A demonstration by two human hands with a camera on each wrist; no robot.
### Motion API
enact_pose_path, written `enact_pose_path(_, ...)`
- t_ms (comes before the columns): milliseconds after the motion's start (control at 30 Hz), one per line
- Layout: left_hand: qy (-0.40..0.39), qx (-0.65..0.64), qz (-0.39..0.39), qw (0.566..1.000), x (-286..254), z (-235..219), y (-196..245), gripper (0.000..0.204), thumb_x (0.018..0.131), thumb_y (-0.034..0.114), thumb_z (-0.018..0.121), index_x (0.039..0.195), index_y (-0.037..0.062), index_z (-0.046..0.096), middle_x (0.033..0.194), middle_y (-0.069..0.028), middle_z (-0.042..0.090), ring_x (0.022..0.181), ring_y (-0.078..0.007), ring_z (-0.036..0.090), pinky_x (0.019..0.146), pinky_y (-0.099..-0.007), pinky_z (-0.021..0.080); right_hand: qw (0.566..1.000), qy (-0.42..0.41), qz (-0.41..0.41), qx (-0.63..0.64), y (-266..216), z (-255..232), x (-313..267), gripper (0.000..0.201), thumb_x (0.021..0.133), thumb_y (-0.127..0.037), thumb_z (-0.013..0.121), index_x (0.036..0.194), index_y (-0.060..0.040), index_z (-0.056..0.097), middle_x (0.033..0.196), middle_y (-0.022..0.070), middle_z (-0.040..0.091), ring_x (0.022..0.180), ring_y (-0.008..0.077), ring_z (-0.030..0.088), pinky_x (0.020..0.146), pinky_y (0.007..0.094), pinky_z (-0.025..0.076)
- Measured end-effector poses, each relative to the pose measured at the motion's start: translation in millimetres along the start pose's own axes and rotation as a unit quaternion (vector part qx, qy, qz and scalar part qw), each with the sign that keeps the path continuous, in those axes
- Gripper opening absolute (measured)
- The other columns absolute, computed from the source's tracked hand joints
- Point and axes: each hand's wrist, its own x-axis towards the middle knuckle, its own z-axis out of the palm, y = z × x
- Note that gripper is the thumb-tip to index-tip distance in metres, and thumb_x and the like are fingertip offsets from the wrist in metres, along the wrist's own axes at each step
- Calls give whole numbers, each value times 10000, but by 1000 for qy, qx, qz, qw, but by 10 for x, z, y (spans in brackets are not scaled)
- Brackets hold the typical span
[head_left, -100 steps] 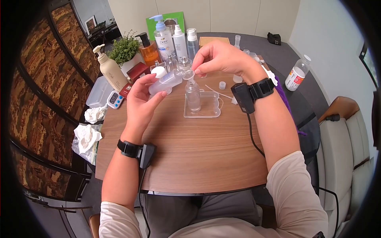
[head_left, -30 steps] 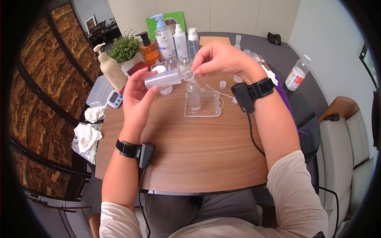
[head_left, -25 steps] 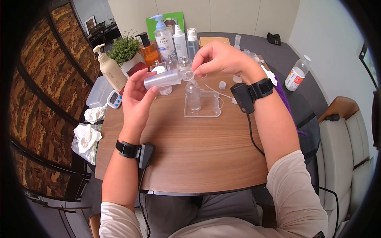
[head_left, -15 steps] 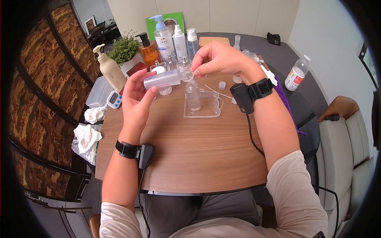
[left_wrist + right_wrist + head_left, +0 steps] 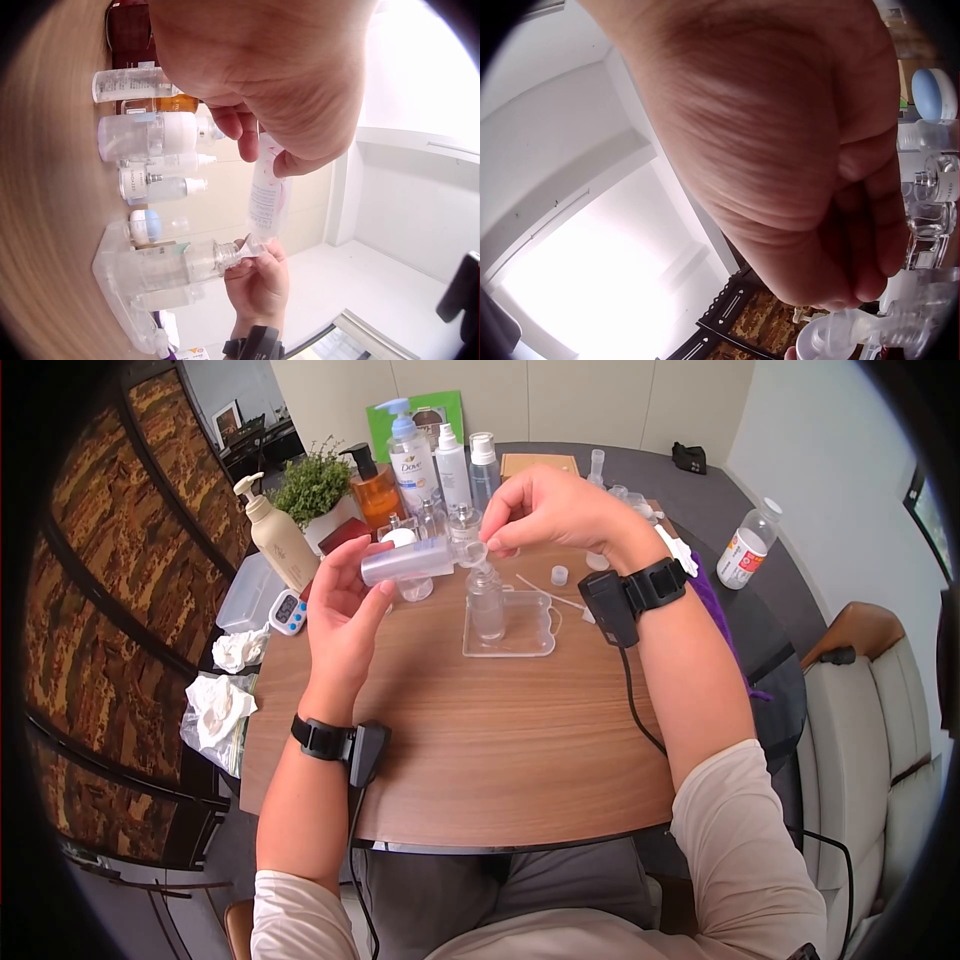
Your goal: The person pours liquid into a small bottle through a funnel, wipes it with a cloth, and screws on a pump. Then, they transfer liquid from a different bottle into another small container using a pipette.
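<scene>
My left hand (image 5: pixel 345 595) grips a clear plastic bottle (image 5: pixel 408 562) between thumb and fingers, lying nearly level; printed text shows on its side in the left wrist view. Its mouth end sits right at a small clear funnel (image 5: pixel 474 552). My right hand (image 5: pixel 565 510) pinches the funnel's rim with thumb and forefinger, the other fingers curled. The funnel's stem points down into the neck of an upright clear bottle (image 5: pixel 487 610). That bottle stands in a shallow clear plastic tray (image 5: pixel 525 625). In the right wrist view, my palm hides most of the pinch.
Behind my hands stand several bottles, including a white pump bottle (image 5: pixel 410 458) and an amber one (image 5: pixel 378 495). A beige pump bottle (image 5: pixel 278 540), a timer (image 5: pixel 289 612) and crumpled tissue (image 5: pixel 220 708) lie left. Right of the tray are a small cap (image 5: pixel 559 574) and a swab (image 5: pixel 548 590).
Since the earliest frame, my left hand has shifted slightly left and the held bottle's base has risen, bringing it nearer level. My right hand stays at the funnel. The last half second shows almost no movement.
</scene>
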Motion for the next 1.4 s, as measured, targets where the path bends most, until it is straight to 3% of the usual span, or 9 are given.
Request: enact_pose_path(1400,-1,-2,6,1000,0,-19,-4,523,964,-76,637,1463,29,522,1426,-186,631,1312,-239,609,1099,-374,483,1000,2,-3,-8,-5,3,-6,137,839,-29,799,967,18,797,904,103,794,849,158,770,816,287,605)
